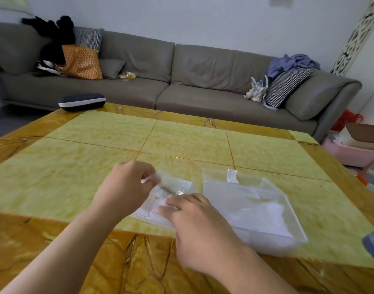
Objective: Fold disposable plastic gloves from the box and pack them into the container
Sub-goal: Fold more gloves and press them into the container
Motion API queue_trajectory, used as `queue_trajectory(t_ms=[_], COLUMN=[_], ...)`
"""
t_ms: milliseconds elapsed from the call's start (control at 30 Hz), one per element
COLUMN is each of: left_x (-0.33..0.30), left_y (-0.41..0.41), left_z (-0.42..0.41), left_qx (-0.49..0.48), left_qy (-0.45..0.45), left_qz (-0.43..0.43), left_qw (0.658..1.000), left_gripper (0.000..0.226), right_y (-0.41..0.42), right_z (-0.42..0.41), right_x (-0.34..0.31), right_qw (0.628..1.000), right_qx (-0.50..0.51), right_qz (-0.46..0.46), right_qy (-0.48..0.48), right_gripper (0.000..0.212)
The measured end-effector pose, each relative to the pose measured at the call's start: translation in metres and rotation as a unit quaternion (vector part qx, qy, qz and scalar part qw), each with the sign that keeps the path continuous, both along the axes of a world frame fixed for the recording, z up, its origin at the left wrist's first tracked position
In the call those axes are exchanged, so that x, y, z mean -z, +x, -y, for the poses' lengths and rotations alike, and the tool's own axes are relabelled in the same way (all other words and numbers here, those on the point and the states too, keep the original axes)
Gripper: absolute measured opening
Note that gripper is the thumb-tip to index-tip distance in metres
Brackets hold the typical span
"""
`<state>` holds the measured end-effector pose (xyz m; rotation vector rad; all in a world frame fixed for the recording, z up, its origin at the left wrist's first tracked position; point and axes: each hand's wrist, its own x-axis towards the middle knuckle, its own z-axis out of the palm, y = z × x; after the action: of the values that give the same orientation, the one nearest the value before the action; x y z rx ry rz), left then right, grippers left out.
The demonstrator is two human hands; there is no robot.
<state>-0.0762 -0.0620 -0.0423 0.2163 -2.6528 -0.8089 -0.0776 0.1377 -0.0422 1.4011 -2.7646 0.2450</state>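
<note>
A thin clear plastic glove (pixel 164 187) is bunched up over a small white glove packet (pixel 152 215) on the yellow table (pixel 97 158). My left hand (pixel 126 187) pinches the glove's upper edge and lifts it a little; the glove is blurred there. My right hand (pixel 192 225) lies on the packet with its fingers bent, fingertips touching the glove's lower part. To the right lies a larger clear plastic bag (pixel 251 206) with white contents and a small white tab at its top.
A dark glasses case (pixel 82 102) sits at the table's far left edge. Behind the table runs a grey sofa (pixel 203 81) with cushions, bags and clothes. A pink basket (pixel 351 151) and boxes stand on the floor at right.
</note>
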Motion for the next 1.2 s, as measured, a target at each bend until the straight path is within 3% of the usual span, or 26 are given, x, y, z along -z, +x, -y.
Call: queue_trajectory(t_ms=[100,200,300,367,433,533,633,733,800,867,900,967,1067,1133,1200], left_x=[-0.007,-0.018,-0.031,-0.038,-0.040,-0.038,-0.037,-0.034,-0.030,-0.028,-0.028,-0.028,-0.031,-0.033,-0.035], left_y=[0.000,0.001,0.006,0.008,0.008,0.007,0.007,0.007,0.009,0.011,0.013,0.016,0.021,0.020,0.017], left_z=[-0.006,-0.008,-0.012,-0.012,-0.010,-0.011,-0.013,-0.013,-0.016,-0.022,-0.027,-0.035,-0.045,-0.048,-0.046], left_qx=[-0.065,-0.079,-0.056,-0.033,0.007,0.088,0.093,0.092,0.083,0.087,0.097,0.114,0.126,0.108,0.071], left_qy=[0.126,0.234,0.412,0.523,0.584,0.632,0.678,0.693,0.696,0.694,0.689,0.680,0.656,0.662,0.685], left_qz=[-0.064,-0.129,-0.206,-0.206,-0.197,-0.193,-0.195,-0.180,-0.168,-0.152,-0.140,-0.112,-0.061,-0.028,0.019], left_qw=[0.988,0.960,0.886,0.827,0.788,0.745,0.703,0.692,0.693,0.699,0.704,0.715,0.742,0.741,0.724], left_gripper=[0.040,0.033,0.023,0.020,0.024,0.030,0.036,0.024,0.022,0.022,0.023,0.025,0.027,0.026,0.025], right_y=[-0.002,-0.003,-0.003,-0.002,0.000,0.000,0.000,-0.002,-0.006,-0.016,-0.021,-0.025,-0.031,-0.038,-0.044], right_z=[0.001,0.002,0.001,0.001,0.000,-0.002,-0.005,-0.015,-0.025,-0.033,-0.035,-0.038,-0.044,-0.054,-0.062], right_x=[0.004,0.009,0.007,0.005,0.003,0.005,0.003,-0.012,-0.024,-0.030,-0.031,-0.035,-0.041,-0.041,-0.042], right_qw=[1.000,1.000,1.000,1.000,1.000,0.997,0.969,0.894,0.826,0.747,0.722,0.704,0.660,0.634,0.641], right_qx=[-0.001,-0.001,-0.006,-0.007,0.001,0.004,0.026,0.108,0.154,0.163,0.177,0.213,0.247,0.277,0.295], right_qz=[-0.007,-0.010,-0.007,0.002,0.018,0.029,-0.006,0.025,0.161,0.339,0.378,0.390,0.372,0.352,0.332], right_qy=[0.009,0.013,0.015,0.023,0.022,-0.066,-0.247,-0.433,-0.518,-0.548,-0.552,-0.554,-0.604,-0.631,-0.627], right_gripper=[0.056,0.056,0.063,0.066,0.065,0.060,0.035,0.020,0.013,0.045,0.060,0.061,0.016,0.019,0.026])
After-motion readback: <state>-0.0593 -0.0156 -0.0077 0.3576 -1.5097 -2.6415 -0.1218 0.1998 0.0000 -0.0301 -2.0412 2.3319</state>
